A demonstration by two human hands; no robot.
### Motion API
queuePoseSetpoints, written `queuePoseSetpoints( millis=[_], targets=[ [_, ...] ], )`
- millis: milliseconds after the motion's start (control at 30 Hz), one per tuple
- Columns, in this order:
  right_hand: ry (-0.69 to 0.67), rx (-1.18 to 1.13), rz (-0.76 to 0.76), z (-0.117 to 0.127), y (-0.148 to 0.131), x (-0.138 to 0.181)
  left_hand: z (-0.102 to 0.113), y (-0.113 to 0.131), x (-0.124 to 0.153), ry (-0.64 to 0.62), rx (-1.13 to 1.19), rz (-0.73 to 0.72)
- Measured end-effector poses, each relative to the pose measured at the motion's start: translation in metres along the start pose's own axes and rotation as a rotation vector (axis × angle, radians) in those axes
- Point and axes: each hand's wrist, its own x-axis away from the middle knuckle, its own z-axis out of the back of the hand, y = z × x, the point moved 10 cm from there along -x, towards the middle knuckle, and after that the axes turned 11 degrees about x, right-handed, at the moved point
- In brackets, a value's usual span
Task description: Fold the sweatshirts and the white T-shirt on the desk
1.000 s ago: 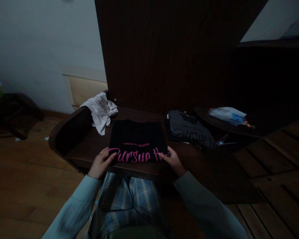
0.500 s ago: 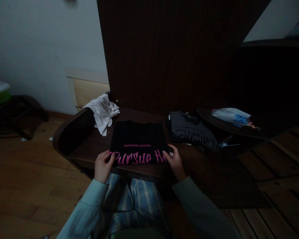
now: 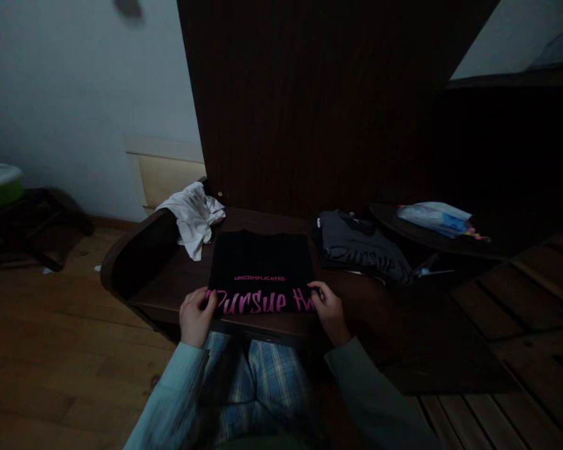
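Dark wooden tabletop [image 3: 173, 284], folded black shirt [image 3: 261, 262] at its near edge, left hand [image 3: 194, 315] and right hand [image 3: 329, 309] fingers grasping the shirt's near corners, crumpled white cloth [image 3: 193, 215] at far left corner, folded grey shirt [image 3: 356, 244] toward the right, dark wood panel [image 3: 309, 106] behind, white wall [image 3: 75, 94] and plank floor [image 3: 51, 350] to the left.

I see a crumpled white cloth [image 3: 193, 215] on the dark table's [image 3: 169, 282] back corner. A folded grey shirt [image 3: 361, 247] lies near a plastic packet [image 3: 434, 219].

In dim light, a pale wall [image 3: 75, 94] stands far left, beside a tall dark wooden panel [image 3: 319, 106] behind a dark table [image 3: 169, 278] on a plank floor [image 3: 51, 356].
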Motion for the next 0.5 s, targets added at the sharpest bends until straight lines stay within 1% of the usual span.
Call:
queuePoseSetpoints(
  millis=[133,233,367,433,500],
  targets=[
    [0.010,0.023,0.023,0.000,0.000,-0.001,0.001,0.003,0.002,-0.007,0.000,-0.043],
    [-0.009,0.022,0.026,-0.002,0.000,-0.001,0.002,-0.001,0.001,-0.047,0.064,-0.023],
    [-0.022,0.008,0.025,-0.002,-0.002,0.000,-0.001,-0.009,-0.001,-0.151,0.129,-0.007],
    [-0.022,0.010,0.028,-0.002,-0.002,0.000,-0.006,-0.012,0.000,-0.215,0.095,-0.019],
    [-0.021,0.013,0.030,-0.002,-0.002,0.000,-0.010,-0.014,0.001,-0.252,0.037,-0.046]
  ],
)
